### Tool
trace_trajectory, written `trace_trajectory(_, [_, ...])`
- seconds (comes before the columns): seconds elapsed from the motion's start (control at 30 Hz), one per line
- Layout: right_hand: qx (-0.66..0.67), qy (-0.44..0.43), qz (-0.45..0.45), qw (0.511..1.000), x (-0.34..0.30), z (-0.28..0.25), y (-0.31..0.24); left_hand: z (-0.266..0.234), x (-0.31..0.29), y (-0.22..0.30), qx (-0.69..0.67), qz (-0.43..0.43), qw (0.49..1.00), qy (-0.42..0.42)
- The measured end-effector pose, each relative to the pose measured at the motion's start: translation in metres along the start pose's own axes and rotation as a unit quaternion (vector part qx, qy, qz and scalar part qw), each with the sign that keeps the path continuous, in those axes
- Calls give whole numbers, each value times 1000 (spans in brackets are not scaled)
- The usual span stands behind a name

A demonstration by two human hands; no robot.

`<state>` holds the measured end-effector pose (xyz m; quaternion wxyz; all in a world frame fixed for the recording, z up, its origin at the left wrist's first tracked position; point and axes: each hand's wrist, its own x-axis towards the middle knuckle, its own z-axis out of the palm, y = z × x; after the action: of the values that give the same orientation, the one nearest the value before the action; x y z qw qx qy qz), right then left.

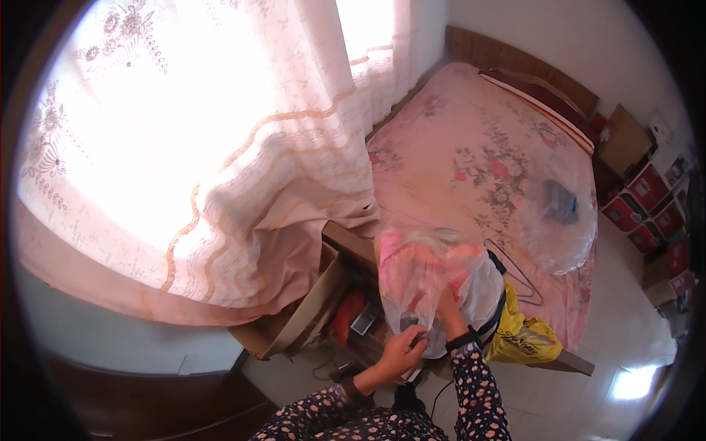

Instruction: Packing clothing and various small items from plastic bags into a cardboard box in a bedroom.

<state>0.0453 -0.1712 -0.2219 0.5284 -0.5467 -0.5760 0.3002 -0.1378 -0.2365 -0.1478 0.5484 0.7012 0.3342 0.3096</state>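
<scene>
Bed (471,147) open; cardboard box (309,309) crowds left.

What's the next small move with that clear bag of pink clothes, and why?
Probably widen the bag's mouth with the left hand. That hand grips the lower edge of the clear plastic bag, while the right hand is pushed into it among the pink clothes, so the plastic bunches around the wrist.

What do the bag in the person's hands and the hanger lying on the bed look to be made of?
The bag looks like thin clear plastic film: glossy, crinkled, pink fabric showing through. The hanger appears to be thin dark wire, probably metal, judging by its slim bent outline on the bed.
</scene>
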Motion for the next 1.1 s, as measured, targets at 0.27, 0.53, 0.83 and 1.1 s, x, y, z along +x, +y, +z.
trace_trajectory(0.27, [261,75,263,926,-74,-15,-75,5,5,9,94,48,994,30])
trace_trajectory(0.53, [241,6,237,941,-89,-13,-101,14,-19,9,204,61,977,-26])
trace_trajectory(0.83, [329,33,273,903,-111,-7,-115,-24,-21,9,144,105,974,139])
trace_trajectory(1.1, [182,-48,256,948,-137,10,-132,-35,8,22,172,109,972,118])
